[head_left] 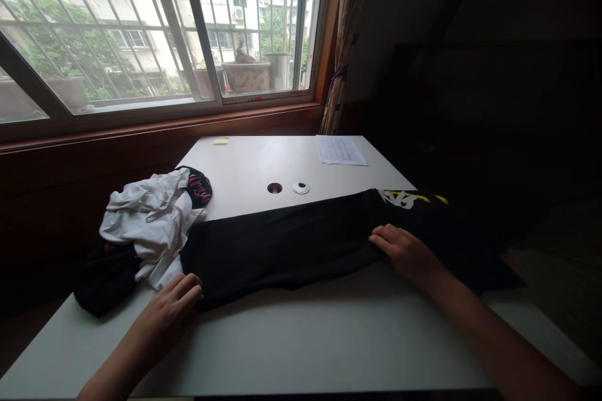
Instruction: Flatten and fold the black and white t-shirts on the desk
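A long black garment [282,244] lies across the white table, folded into a flat strip. White and yellow print shows at its right end, where dark cloth spreads toward the table's edge; its exact kind is unclear. My left hand [176,297] has its fingers closed at the near left corner of the strip. Farther right, my right hand [402,250] grips the cloth below the print with curled fingers. Both thumbs are mostly hidden. Beside the strip's left end is a crumpled white garment [145,219], heaped with black cloth [200,188] bearing pink lettering.
The white table [301,338] stands below a barred window [155,31]. Printed paper [342,150] and a yellow sticky note [221,141] lie at its far side. A round hole [274,188] and a white ring-shaped cover [301,188] are near the middle. The right side is dark.
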`<state>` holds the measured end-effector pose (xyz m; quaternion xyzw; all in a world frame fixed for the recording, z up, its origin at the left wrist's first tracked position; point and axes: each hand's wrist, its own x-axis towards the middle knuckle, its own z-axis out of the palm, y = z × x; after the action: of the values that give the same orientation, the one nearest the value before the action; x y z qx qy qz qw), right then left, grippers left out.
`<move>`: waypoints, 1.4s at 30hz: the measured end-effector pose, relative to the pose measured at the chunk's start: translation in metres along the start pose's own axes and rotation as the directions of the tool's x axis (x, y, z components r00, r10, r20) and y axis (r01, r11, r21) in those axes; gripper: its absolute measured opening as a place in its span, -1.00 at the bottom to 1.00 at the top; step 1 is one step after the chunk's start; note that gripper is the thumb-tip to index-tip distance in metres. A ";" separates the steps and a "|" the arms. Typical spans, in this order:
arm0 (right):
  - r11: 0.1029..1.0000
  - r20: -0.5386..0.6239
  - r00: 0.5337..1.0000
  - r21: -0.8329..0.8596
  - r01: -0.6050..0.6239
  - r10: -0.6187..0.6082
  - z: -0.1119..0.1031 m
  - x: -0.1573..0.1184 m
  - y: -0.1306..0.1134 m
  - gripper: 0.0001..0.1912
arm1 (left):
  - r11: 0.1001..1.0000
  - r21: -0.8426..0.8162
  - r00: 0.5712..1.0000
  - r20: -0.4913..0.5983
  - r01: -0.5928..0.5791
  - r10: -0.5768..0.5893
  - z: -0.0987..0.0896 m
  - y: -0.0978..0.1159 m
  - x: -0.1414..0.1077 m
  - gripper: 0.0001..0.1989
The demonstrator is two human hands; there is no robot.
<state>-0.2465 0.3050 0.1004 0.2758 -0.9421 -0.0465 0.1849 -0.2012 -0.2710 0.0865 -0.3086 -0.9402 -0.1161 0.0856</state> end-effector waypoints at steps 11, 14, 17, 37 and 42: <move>0.921 0.098 0.917 0.013 -0.388 0.385 -0.010 -0.054 0.074 -0.65 | 0.988 0.146 0.983 0.169 0.044 -0.069 -0.011 0.022 0.025 -0.86; 0.836 0.107 0.854 0.176 -0.520 0.509 -0.010 -0.043 0.077 -0.81 | 0.992 0.130 0.985 0.173 0.002 -0.025 -0.008 0.015 0.026 -0.85; 0.737 0.092 0.806 0.357 -0.574 0.584 -0.007 -0.022 0.082 -0.87 | 0.995 0.099 0.985 0.169 0.012 -0.029 -0.008 0.009 0.023 -0.86; 0.857 -0.166 0.864 0.311 -0.412 0.475 0.014 -0.016 0.117 -0.90 | 0.963 0.271 0.980 0.190 0.005 -0.059 -0.001 0.008 0.010 -0.76; 0.852 0.072 0.891 0.267 -0.450 0.448 0.031 -0.052 0.119 -0.64 | 0.958 0.284 0.979 0.178 0.041 -0.095 -0.001 0.013 0.012 -0.72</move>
<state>-0.2770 0.4332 0.0777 0.0711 -0.9782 0.1287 0.1467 -0.2029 -0.2543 0.0928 -0.2706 -0.9610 0.0447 0.0342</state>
